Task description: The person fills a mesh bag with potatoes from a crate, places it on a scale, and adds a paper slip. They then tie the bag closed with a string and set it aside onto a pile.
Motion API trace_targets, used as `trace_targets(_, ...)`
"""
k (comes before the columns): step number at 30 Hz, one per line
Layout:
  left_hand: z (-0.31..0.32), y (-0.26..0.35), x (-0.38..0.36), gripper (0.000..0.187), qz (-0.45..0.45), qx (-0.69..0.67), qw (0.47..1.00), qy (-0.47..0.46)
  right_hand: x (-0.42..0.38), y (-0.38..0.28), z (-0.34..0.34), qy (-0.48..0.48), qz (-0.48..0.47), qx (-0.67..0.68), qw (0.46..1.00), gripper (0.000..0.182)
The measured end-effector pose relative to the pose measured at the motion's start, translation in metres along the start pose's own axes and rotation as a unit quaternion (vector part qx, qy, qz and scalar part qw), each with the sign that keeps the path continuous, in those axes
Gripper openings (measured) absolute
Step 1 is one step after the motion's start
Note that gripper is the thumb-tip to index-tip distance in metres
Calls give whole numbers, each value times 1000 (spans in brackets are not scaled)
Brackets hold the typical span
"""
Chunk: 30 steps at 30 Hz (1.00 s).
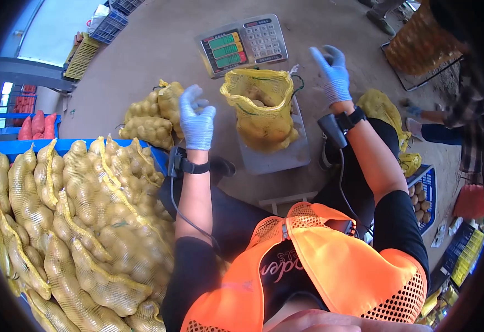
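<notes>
Floor: dirt yard, stacked potato sacks [81, 221] at our eight o'clock.
Bag: open yellow mesh bag [261, 108] on scale [275, 157], twelve o'clock.
Hands: left hand [196, 119] and right hand [333, 69] gloved, open, empty.
Risk: we judge the unheld bag could slump off.

We raise both gloved hands mid-frame, empty: left hand [196, 119] loosely curled, right hand [333, 72] higher, fingers spread.
</notes>
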<state>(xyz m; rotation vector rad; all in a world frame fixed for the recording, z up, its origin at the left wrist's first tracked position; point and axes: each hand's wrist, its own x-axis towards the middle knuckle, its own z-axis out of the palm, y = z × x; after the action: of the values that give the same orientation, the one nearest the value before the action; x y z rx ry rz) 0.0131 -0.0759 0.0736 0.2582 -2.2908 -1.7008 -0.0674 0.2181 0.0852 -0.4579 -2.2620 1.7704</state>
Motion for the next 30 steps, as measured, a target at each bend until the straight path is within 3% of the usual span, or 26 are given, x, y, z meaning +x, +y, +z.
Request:
trace_targets(1, -4, 4, 2, 49, 12, -45, 998, 30, 6, -4, -4, -2, -2, 4, 1000, 64)
trace_targets(3, -9, 15, 5, 35, 44, -90, 992, 77, 14, -11, -11, 10, 84, 43, 995, 69)
trace_targets(7, 4, 44, 18, 23, 126, -53, 990, 42, 6, -12, -4, -47, 141, 60, 987, 71)
trace_targets(9, 27, 66, 23, 21, 179, 10, 982, -67, -8, -12, 5, -185, 154, 31, 970, 68)
trace_targets(10, 40, 67, 28, 21, 191, 62, 971, -131, -13, -8, 10, -187, 163, 27, 968, 68)
trace_targets(11, 52, 65, 34, 20, 204, 112, 953, -195, -16, -1, 18, -309, 168, 9, 936, 61)
trace_targets(12, 64, 61, 38, 20, 199, 113, 953, -199, -17, 6, 23, -426, 170, -5, 889, 54)
trace_targets(13, 74, 55, 40, 22, 166, 265, 903, -294, -19, 17, 27, -426, 174, -3, 888, 54)
trace_targets(14, 79, 49, 41, 24, 129, 408, 821, -378, -19, 27, 33, -414, 208, 49, 885, 46)
trace_targets(15, 76, 36, 39, 24, 128, 412, 819, -379, -19, 32, 37, -400, 240, 101, 879, 38)
trace_targets(17, 67, 10, 32, 28, 100, 524, 646, -545, -20, 27, 32, -367, 260, 136, 882, 33)
trace_targets(18, 65, 17, 29, 28, 101, 527, 641, -549, -23, 22, 28, -334, 278, 164, 885, 29)
trace_targets(20, 64, 38, 24, 31, 60, 527, 615, -583, -34, 19, 23, -349, 256, 174, 885, 30)
trace_targets(22, 68, 44, 25, 30, 80, 526, 625, -572, -42, 24, 26, -374, 215, 137, 892, 34)
trace_targets(24, 87, 45, 28, 33, 187, 421, 715, -525, -48, 27, 29, -378, 197, 121, 896, 38)
trace_targets(25, 96, 42, 29, 33, 187, 421, 715, -526, -53, 20, 26, -373, 174, 127, 902, 39)
trace_targets(28, 122, 15, 37, 33, 117, 516, 677, -512, -54, 15, 19, -360, 153, 136, 910, 41)
trace_targets(29, 122, -42, 48, 37, 186, 538, 643, -513, -51, 18, 18, -364, 154, 132, 909, 41)
trace_targets(30, 118, -42, 46, 37, 188, 539, 639, -515, -49, 16, 16, -366, 153, 128, 909, 41)
